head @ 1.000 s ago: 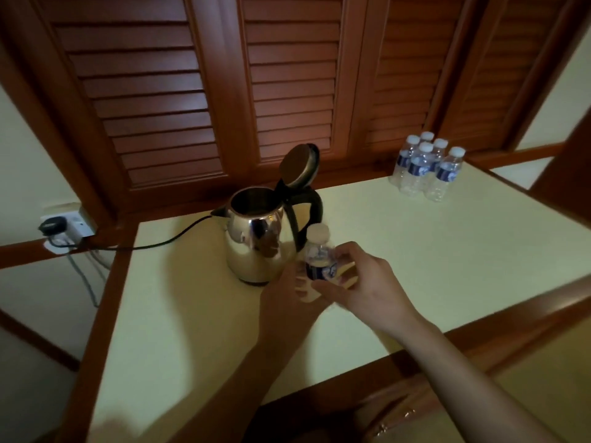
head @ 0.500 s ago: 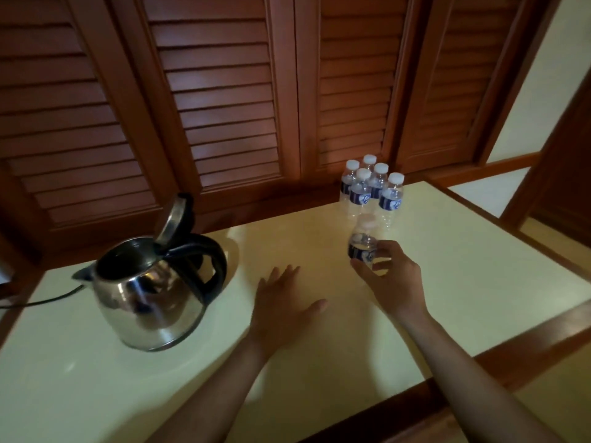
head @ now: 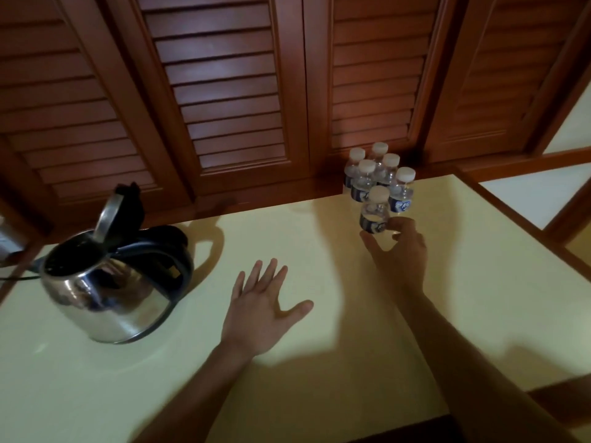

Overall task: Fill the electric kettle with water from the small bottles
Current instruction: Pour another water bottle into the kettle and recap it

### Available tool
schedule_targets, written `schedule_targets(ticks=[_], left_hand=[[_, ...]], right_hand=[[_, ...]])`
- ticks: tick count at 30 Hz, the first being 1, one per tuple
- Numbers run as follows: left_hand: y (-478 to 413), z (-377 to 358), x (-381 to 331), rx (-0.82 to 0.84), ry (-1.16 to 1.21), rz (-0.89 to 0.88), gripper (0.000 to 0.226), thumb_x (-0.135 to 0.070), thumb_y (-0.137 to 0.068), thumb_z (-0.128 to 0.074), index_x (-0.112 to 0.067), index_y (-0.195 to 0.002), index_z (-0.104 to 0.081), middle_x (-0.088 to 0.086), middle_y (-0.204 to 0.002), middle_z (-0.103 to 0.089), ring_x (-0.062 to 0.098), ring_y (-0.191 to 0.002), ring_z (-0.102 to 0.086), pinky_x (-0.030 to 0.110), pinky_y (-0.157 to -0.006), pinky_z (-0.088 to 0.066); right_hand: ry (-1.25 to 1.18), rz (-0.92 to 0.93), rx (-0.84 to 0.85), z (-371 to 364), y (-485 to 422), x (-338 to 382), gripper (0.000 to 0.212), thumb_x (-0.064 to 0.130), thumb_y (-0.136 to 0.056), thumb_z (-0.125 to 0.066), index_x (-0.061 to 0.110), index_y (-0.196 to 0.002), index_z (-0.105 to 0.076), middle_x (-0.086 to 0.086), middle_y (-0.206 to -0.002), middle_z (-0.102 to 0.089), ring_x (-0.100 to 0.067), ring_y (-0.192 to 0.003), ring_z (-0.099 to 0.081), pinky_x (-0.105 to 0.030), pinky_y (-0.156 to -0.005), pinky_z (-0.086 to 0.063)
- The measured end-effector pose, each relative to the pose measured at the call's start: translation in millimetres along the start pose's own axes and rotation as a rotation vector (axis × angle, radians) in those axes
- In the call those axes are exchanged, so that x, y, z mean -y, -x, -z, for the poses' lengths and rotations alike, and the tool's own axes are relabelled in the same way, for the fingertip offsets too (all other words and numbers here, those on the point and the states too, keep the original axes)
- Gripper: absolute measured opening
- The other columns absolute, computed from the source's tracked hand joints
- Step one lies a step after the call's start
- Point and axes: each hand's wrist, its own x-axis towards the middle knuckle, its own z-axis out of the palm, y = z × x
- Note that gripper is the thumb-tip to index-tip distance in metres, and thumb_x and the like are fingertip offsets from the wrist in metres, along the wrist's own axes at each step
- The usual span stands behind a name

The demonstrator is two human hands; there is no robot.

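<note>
Gripping one small bottle (head: 374,214) near the table's (head: 479,282) back edge, my right hand (head: 398,251) curls round its base; five more bottles (head: 363,183) stand behind. My left hand (head: 259,314) lies flat, spread. One kettle (head: 108,295) sits near the left edge.

Nearest bottle (head: 374,208): base hidden behind the fingers (head: 404,226) of the right hand (head: 399,255), so I cannot tell whether it stands on the tabletop (head: 319,238); label print too small to read; rear bottles (head: 379,155) partly hidden by those in front; kettle (head: 108,292) interior too dark for me to see any water level; cord (head: 17,278) cut off at left edge.
</note>
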Motion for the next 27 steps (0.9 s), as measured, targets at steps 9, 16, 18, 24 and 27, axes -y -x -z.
schedule_targets(ticks=[9,16,18,24,27], left_hand=[[0.7,1.9,-1.1,0.0,0.026,0.019,0.096,-0.093,-0.081,-0.015,-0.039,-0.16,-0.012,-0.019,-0.167,0.004,0.004,-0.152,0.017,0.04,-0.125,0.006],[0.6,2.5,-1.8,0.002,0.032,0.026,0.095,-0.093,-0.081,-0.016,-0.039,-0.159,-0.013,-0.02,-0.167,0.004,0.003,-0.152,0.017,0.04,-0.126,0.006],[1.1,3.0,-2.3,0.0,0.038,0.028,0.095,-0.093,-0.081,-0.017,-0.039,-0.159,-0.013,-0.02,-0.167,0.003,0.003,-0.152,0.017,0.039,-0.126,0.006],[1.4,4.7,-3.1,-0.006,0.052,0.026,0.095,-0.092,-0.081,-0.018,-0.038,-0.159,-0.015,-0.019,-0.167,0.002,0.003,-0.152,0.015,0.039,-0.126,0.006],[1.2,4.0,-2.5,-0.005,0.057,0.021,0.095,-0.092,-0.081,-0.02,-0.038,-0.159,-0.016,-0.02,-0.167,0.001,0.003,-0.152,0.015,0.039,-0.125,0.006]], right_hand=[[0.061,-0.02,-0.075,-9.7,-18.9,-6.9,0.048,0.049,-0.08,-0.076,0.019,-0.114,-0.062,0.004,-0.107,-0.065,-0.025,-0.105,-0.052,-0.034,-0.082,-0.028],[0.046,-0.034,-0.086,-10.0,-21.4,-8.9,0.043,0.048,-0.079,-0.076,0.022,-0.109,-0.059,0.008,-0.105,-0.067,-0.024,-0.104,-0.052,-0.044,-0.089,-0.034],[0.063,-0.026,-0.077,-9.2,-21.3,-10.5,0.04,0.047,-0.079,-0.076,0.023,-0.106,-0.058,0.008,-0.106,-0.066,-0.023,-0.103,-0.051,-0.041,-0.086,-0.032],[0.049,-0.04,-0.03,-4.4,-12.9,-14.9,0.033,0.044,-0.08,-0.076,0.021,-0.095,-0.058,0.007,-0.098,-0.066,-0.024,-0.099,-0.052,-0.034,-0.08,-0.027],[0.016,0.019,0.001,-1.2,3.5,-11.0,0.029,0.043,-0.079,-0.078,0.022,-0.086,-0.059,0.008,-0.085,-0.064,-0.023,-0.087,-0.057,-0.038,-0.079,-0.041]])
